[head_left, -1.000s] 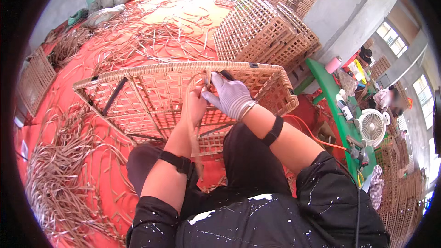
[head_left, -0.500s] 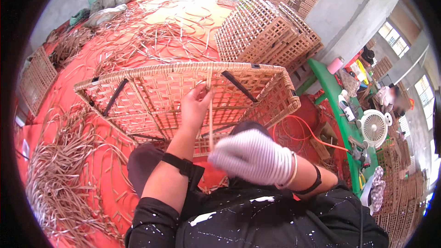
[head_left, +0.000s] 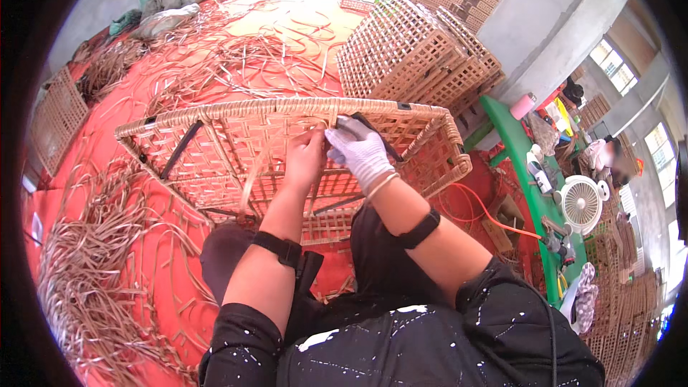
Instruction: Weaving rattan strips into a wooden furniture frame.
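A tan woven basket frame stands tilted before me, with an open lattice and dark braces across its corners. Close under its top rim, my bare left hand has its fingers closed on a flat weaving strip. The strip hangs down from there in a loose curve to the left. My right hand, in a striped white-and-grey glove, meets the left one at the rim. Its fingers are bent round the strip by the rim, and the fingertips are partly hidden against the weave.
Loose strips lie heaped on the red floor at left. Stacked woven panels stand behind the frame. At right, a green bench holds a white fan, a bottle and a power tool with an orange hose.
My gloved right hand has gone up and forward from near my lap to the rim beside my left hand. The strip, earlier pulled straight down, now loops off to the left.
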Motion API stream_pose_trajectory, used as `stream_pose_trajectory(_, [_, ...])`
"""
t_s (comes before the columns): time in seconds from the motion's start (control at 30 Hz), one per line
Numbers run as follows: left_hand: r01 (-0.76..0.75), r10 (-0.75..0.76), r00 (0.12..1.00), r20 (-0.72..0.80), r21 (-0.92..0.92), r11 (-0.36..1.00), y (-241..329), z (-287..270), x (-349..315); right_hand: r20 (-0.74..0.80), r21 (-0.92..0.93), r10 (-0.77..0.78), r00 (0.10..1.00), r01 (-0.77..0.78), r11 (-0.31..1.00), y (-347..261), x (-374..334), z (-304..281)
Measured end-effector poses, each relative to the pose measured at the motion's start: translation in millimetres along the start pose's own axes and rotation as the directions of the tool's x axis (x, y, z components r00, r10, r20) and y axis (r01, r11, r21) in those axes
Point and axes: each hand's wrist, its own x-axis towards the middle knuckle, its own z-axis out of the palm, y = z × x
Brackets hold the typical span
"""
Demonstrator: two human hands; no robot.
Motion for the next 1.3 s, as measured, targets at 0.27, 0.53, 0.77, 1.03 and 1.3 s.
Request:
stream_pose_trajectory(0.27, [-0.075,0.075,0.992,0.106,0.002,0.997,0.9,-0.4,-1.5,-0.094,-0.667,-0.549,0.831,0.357,0.654,13.4,3.6,3.6])
stream_pose_trajectory(0.53, [-0.164,0.163,0.951,-0.264,0.016,0.986,6.2,28.5,-22.8,-0.151,-0.638,-0.498,0.854,0.301,0.709,15.7,3.4,7.5])
stream_pose_trajectory(0.77, [-0.335,0.368,0.901,-0.232,0.17,0.927,-18.1,31.7,-25.4,-0.137,-0.654,-0.52,0.843,0.318,0.687,16.8,4.8,5.5])
stream_pose_trajectory(1.03, [-0.177,0.178,0.975,-0.13,0.016,0.984,-9.7,21.0,-24.3,-0.125,-0.643,-0.511,0.851,0.323,0.695,13.5,4.2,4.7])
stream_pose_trajectory(1.3, [0.215,-0.194,0.97,0.145,-0.142,0.966,27.8,-7.0,-9.7,-0.064,-0.597,-0.475,0.878,0.348,0.723,16.4,7.5,-7.9])
